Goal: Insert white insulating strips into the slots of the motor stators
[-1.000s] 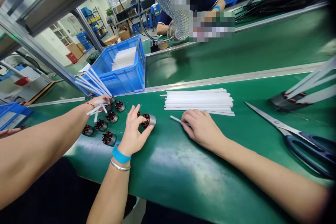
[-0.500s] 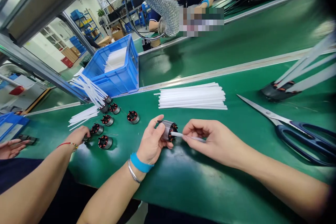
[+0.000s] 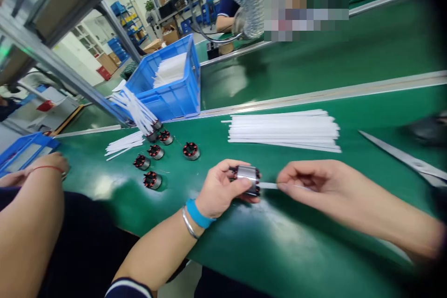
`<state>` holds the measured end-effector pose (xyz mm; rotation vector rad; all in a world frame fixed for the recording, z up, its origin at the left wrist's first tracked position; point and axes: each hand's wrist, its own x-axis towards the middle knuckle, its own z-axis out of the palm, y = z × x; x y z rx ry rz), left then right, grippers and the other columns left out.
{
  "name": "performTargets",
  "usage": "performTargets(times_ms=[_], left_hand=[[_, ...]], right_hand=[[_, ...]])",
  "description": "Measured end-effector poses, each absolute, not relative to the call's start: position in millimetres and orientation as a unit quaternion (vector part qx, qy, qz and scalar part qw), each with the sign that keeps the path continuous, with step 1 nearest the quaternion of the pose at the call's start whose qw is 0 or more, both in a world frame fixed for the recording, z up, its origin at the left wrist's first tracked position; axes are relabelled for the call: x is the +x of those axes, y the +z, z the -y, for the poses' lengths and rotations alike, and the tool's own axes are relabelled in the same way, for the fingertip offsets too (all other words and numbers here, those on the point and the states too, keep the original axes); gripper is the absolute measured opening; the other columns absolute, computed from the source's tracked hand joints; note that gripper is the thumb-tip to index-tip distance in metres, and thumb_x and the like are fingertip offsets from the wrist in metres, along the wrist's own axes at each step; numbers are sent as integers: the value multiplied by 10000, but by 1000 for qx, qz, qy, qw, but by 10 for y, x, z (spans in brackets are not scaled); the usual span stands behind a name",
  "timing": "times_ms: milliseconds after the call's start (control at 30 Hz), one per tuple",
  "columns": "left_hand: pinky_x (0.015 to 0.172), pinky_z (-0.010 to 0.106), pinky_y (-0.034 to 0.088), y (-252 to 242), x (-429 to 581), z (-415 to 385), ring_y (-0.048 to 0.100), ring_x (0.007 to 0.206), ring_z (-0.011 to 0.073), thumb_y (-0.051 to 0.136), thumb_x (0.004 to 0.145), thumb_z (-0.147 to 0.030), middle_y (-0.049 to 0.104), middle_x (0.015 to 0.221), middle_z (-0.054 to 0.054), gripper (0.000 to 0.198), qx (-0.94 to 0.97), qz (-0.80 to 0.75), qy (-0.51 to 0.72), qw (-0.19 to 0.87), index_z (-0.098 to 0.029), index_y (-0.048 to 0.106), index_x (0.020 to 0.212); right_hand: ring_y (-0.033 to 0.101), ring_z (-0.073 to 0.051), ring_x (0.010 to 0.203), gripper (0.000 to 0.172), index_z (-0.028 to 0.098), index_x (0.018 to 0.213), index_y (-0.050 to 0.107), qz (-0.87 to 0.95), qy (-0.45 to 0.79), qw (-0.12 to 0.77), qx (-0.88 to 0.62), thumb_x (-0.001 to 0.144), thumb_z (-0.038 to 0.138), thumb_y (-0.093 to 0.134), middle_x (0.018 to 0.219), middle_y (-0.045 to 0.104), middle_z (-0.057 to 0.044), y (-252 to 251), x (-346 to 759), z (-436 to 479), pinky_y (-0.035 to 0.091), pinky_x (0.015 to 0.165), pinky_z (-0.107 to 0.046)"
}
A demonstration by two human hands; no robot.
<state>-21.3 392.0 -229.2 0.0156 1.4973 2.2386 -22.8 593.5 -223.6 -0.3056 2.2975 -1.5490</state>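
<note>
My left hand (image 3: 223, 191), with a blue band and a metal bangle at the wrist, grips a small metal stator (image 3: 247, 178) with red-wound coils just above the green belt (image 3: 244, 242). My right hand (image 3: 314, 185) pinches a thin white strip (image 3: 268, 186) whose end touches the stator's right face. A pile of long white strips (image 3: 284, 130) lies on the belt behind my hands. Several more stators (image 3: 164, 149) sit to the left, one of them bristling with white strips (image 3: 138, 109).
A blue crate (image 3: 167, 95) of white strips stands at the back left. Scissors (image 3: 405, 160) lie at the right. Another person's arm (image 3: 38, 223) with a red string at the wrist reaches in at the far left. A co-worker sits across the far belt.
My left hand lifted a stator off the belt and turned it on its side. My right hand picked up a white strip and brought its end to the stator. The neighbour's arm drew back left.
</note>
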Motion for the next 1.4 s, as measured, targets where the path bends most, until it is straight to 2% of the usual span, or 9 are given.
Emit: performTargets(times_ms=[133, 267, 333, 433, 700, 867, 1033, 1200, 1400], left_hand=[[562, 290, 554, -2335, -184, -3945, 605, 666, 143, 823, 498, -315, 605, 840, 74, 558, -1, -515, 828, 221, -107, 566, 948], [640, 273, 542, -2338, -167, -3917, 627, 719, 160, 846, 436, -294, 599, 908, 90, 665, -1, -498, 827, 263, -116, 594, 1026], [637, 273, 537, -2321, -158, -3900, 632, 702, 160, 822, 477, -332, 598, 938, 99, 669, -5, -506, 812, 290, -121, 592, 1069], [610, 251, 532, -2304, -138, -3898, 616, 663, 127, 752, 591, -286, 597, 918, 95, 566, -6, -552, 787, 274, -98, 582, 1097], [501, 166, 437, -2354, -87, -3884, 479, 498, 43, 569, 727, -178, 576, 669, 38, 298, 47, -711, 679, 177, -54, 619, 993], [501, 159, 408, -2346, -99, -3855, 472, 508, 49, 606, 671, -169, 566, 619, 29, 230, 73, -727, 664, 160, -47, 638, 864], [499, 148, 401, -2307, -104, -3827, 475, 499, 39, 623, 613, -114, 577, 644, 15, 337, 56, -676, 690, 253, -68, 634, 947], [525, 168, 413, -2315, -69, -3798, 503, 525, 61, 586, 610, -98, 568, 626, 12, 287, 95, -716, 661, 204, -82, 637, 892], [436, 148, 312, -2333, -44, -3827, 387, 447, 30, 599, 580, -109, 454, 509, -46, 239, 89, -724, 657, 188, -86, 625, 816]], right_hand=[[497, -162, 624, 298, 215, 724, 632, -778, -591, 198, -78, 692, 511, 614, 685, 579, -51, -2480, -260, -5922, 401, 536, -242], [553, -189, 655, 328, 219, 683, 615, -724, -654, 218, -20, 531, 482, 739, 692, 608, -47, -2518, -263, -5802, 434, 580, -247], [566, -196, 630, 362, 207, 661, 601, -711, -666, 222, 25, 442, 432, 781, 654, 612, -43, -2435, -246, -5750, 429, 562, -247], [538, -160, 576, 344, 182, 608, 572, -695, -680, 229, 33, 414, 346, 803, 596, 597, -29, -2324, -222, -5700, 395, 529, -219], [485, -119, 540, 274, 167, 601, 577, -679, -695, 236, -4, 492, 298, 791, 585, 575, -11, -2422, -198, -5643, 368, 505, -194], [513, -148, 613, 220, 183, 582, 613, -704, -679, 194, -81, 573, 361, 742, 722, 572, -34, -2442, -173, -5618, 410, 532, -227], [533, -168, 639, 241, 189, 552, 588, -737, -648, 161, -108, 652, 386, 684, 750, 558, -49, -2386, -138, -5665, 421, 546, -253], [548, -179, 660, 265, 202, 561, 568, -758, -616, 156, -148, 729, 402, 617, 777, 572, -57, -2319, -105, -5658, 429, 555, -269], [534, -166, 647, 318, 200, 543, 526, -786, -567, 171, -177, 776, 408, 585, 729, 573, -40, -2306, -126, -5726, 403, 590, -277]])
